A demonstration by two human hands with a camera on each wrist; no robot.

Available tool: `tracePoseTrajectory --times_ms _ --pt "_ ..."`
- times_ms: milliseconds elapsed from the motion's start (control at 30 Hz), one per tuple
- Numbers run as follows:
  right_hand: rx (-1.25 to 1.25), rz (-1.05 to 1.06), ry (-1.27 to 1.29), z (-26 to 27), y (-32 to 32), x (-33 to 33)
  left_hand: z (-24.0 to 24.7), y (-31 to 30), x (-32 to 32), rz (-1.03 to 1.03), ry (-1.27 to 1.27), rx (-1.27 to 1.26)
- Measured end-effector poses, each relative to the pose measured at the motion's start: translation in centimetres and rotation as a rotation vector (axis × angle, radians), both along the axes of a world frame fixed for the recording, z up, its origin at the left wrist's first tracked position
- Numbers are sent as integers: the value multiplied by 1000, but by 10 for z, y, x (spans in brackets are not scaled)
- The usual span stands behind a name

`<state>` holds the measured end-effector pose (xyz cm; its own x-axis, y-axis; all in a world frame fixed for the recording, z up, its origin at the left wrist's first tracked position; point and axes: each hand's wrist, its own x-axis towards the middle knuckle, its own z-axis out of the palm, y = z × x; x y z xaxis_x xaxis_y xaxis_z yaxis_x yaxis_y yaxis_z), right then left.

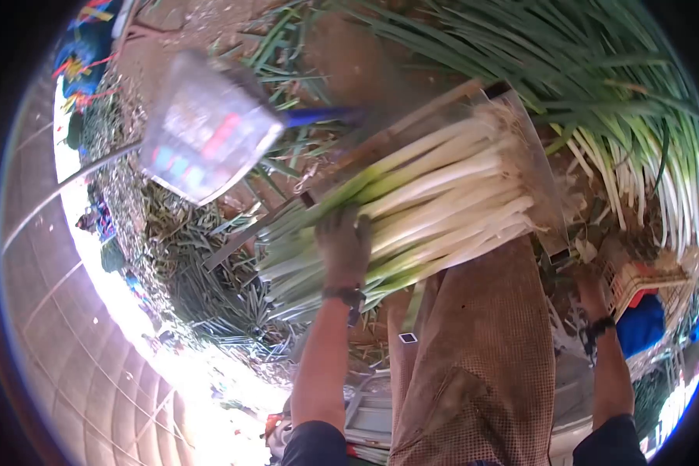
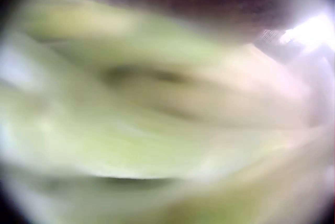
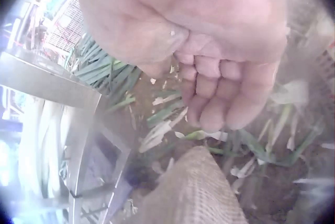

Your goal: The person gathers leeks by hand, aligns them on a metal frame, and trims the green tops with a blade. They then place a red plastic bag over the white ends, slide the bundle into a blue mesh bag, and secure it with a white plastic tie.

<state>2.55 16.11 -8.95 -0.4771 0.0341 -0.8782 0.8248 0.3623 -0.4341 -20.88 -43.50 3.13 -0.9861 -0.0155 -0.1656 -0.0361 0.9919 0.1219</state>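
A row of thick green onions (image 1: 443, 190) lies side by side in a metal-framed tray (image 1: 547, 198), the white root ends toward the right. My left hand (image 1: 344, 247) rests on their green part, back of the hand up; its fingertips merge with the leaves. Blurred pale stalks (image 2: 131, 140) fill the left wrist view. Low at the right, beyond the tray's corner, hangs my right hand (image 1: 589, 293). In the right wrist view its palm faces the camera, the fingers (image 3: 212, 111) loosely curled with nothing in them. The tray's frame (image 3: 84, 151) stands to one side there.
A large pile of green onions (image 1: 637, 116) lies at the upper right. A blurred pale board-like thing (image 1: 210, 128) with coloured marks stands at the upper left. A crate (image 1: 679, 283) sits at the right. Cut leaves (image 1: 210, 272) litter the ground, and brown mesh cloth (image 1: 481, 349) covers my legs.
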Motion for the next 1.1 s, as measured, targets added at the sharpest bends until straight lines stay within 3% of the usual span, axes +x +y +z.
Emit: tracePoseTrajectory --times_ms 33,67,167,267,433,500,633,667,900,1033,1067,1100 --pt "-5 -48 -8 10 6 9 5 1 -4 -4 11 3" --pt "-72 -513 -316 44 -11 -2 13 1 -3 17 60 14" --pt "131 -326 -228 85 -44 1 48 0 6 61 224 123" --pt "91 30 -161 104 -70 2 79 3 47 185 219 289" --pt "25 225 -24 124 -127 -6 116 11 134 282 117 465" --pt "15 -8 -220 154 -167 -36 125 13 171 335 -20 473" --pt "86 17 -260 151 -184 -35 157 16 205 478 -364 544" --pt "93 30 -262 151 -185 -36 160 16 213 518 -458 579" --pt "101 102 -263 165 -194 -47 136 13 262 607 -489 645" --pt "86 71 -245 158 -184 -38 127 -2 234 575 -585 645" --pt "107 266 -42 142 -180 -31 128 -10 223 558 -652 654" --pt "137 457 155 124 -173 -24 105 -16 230 383 -259 407"
